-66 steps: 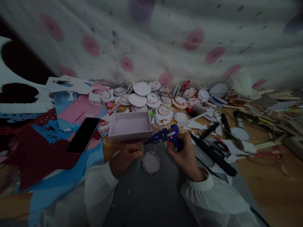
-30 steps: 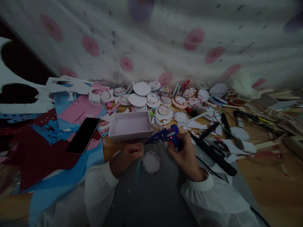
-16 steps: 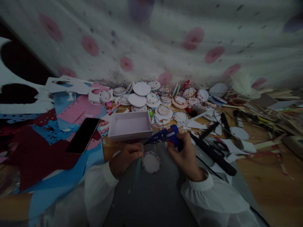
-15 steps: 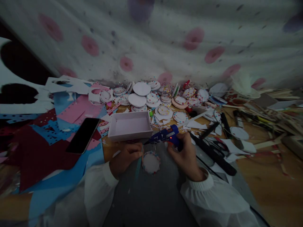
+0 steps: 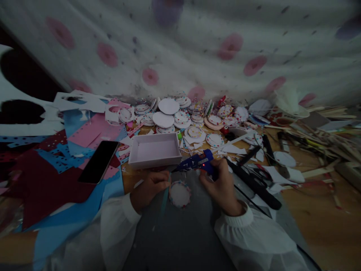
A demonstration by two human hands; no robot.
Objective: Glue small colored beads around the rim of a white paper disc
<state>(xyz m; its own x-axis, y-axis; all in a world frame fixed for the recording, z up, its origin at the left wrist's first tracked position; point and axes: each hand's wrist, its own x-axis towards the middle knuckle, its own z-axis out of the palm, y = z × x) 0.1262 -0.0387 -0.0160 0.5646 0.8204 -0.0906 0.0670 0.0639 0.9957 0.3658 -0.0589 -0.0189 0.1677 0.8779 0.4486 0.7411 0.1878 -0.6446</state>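
Observation:
My right hand [image 5: 221, 186] is wrapped round the handle of a blue glue gun [image 5: 197, 162] with a small red light lit on its side. Its dark nozzle points left, close to the fingertips of my left hand [image 5: 150, 188]. Between thumb and fingers, my left hand pinches a narrow teal strip [image 5: 164, 201] that hangs down toward the grey mat [image 5: 169, 237]. Just right of the strip, a small round white disc [image 5: 179, 194] with a colourful dotted rim lies on the mat. Whether the strip touches the disc I cannot tell.
A white open box [image 5: 155, 150] stands behind my hands. Piles of decorated discs [image 5: 182, 118] line the back. At left lie a black phone [image 5: 98, 162] and coloured sheets [image 5: 56, 188]. A black rod-shaped tool [image 5: 254, 184], scissors [image 5: 261, 173] and wooden sticks [image 5: 335, 139] are at right.

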